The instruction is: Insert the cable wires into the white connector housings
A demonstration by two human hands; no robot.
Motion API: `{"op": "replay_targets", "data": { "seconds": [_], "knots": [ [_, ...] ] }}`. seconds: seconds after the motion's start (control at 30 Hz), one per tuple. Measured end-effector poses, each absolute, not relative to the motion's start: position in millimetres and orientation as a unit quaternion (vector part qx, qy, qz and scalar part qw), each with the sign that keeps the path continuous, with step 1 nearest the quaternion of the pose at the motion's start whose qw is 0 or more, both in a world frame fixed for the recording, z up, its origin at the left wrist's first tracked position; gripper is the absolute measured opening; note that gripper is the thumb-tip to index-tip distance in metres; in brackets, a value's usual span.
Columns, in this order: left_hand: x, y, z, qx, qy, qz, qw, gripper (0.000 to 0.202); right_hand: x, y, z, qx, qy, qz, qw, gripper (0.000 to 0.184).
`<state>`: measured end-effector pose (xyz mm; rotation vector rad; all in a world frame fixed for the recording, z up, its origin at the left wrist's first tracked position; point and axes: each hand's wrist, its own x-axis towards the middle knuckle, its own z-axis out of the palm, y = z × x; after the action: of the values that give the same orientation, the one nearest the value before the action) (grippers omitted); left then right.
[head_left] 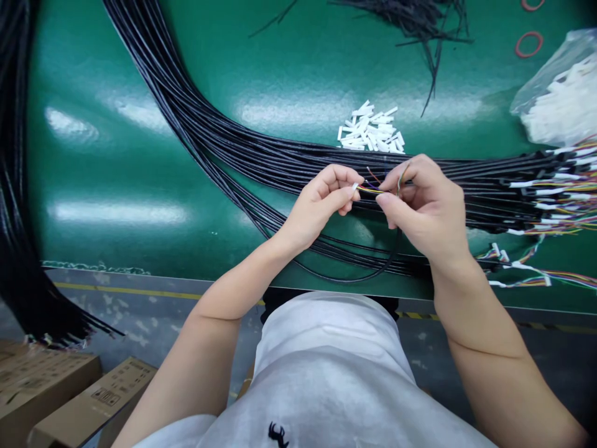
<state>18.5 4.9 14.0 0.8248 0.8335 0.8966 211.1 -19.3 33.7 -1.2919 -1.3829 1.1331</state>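
Observation:
My left hand [321, 202] pinches a small white sleeve [355, 186] between thumb and fingertips. Thin coloured wires [370, 189], yellow and purple among them, run from that sleeve to my right hand [422, 205]. The right fingers are closed on the wires near the end of a black cable [373, 274], which loops down below the hand. A few loose wire ends stick up between the two hands. Under and behind both hands stretches a thick bundle of black cables [242, 140]. Just beyond lies a pile of white sleeves [372, 129].
Cable ends with coloured wires and white sleeves [550, 205] fan out at the right. A clear bag of white pieces [566, 99], red rings [528, 45] and black strips [415, 18] lie farther back. More cables [16, 205] hang over the left edge above cardboard boxes [93, 398].

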Motion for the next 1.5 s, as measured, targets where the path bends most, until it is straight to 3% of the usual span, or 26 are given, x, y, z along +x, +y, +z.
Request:
{"op": "replay_targets", "data": {
  "seconds": [0.2, 0.47, 0.67, 0.77, 0.9, 1.0, 1.13, 1.27, 1.5],
  "knots": [
    [19, 5, 13, 0.382, 0.384, 0.401, 0.739, 0.020, 209, -22, 32, -0.544, -0.563, 0.442, 0.438, 0.009],
    [18, 5, 14, 0.363, 0.360, 0.422, 0.748, 0.014, 211, -15, 30, -0.467, -0.410, 0.575, 0.533, 0.021],
    [18, 5, 14, 0.359, 0.370, 0.419, 0.748, 0.014, 210, -8, 20, -0.435, -0.412, 0.554, 0.578, 0.012],
    [19, 4, 14, 0.369, 0.367, 0.404, 0.752, 0.018, 214, -7, 16, -0.419, -0.446, 0.556, 0.562, 0.009],
    [19, 3, 12, 0.369, 0.357, 0.403, 0.757, 0.018, 217, -13, 20, -0.445, -0.550, 0.506, 0.493, 0.028],
    [18, 4, 11, 0.369, 0.350, 0.405, 0.760, 0.018, 217, -17, 27, -0.488, -0.627, 0.415, 0.444, 0.007],
    [17, 5, 10, 0.372, 0.351, 0.401, 0.760, 0.019, 216, -19, 32, -0.506, -0.642, 0.389, 0.424, 0.004],
    [18, 4, 7, 0.378, 0.343, 0.396, 0.763, 0.020, 214, -19, 31, -0.487, -0.691, 0.357, 0.397, 0.020],
    [18, 3, 12, 0.369, 0.353, 0.388, 0.768, 0.015, 214, -21, 33, -0.520, -0.667, 0.345, 0.407, 0.011]
  ]
}}
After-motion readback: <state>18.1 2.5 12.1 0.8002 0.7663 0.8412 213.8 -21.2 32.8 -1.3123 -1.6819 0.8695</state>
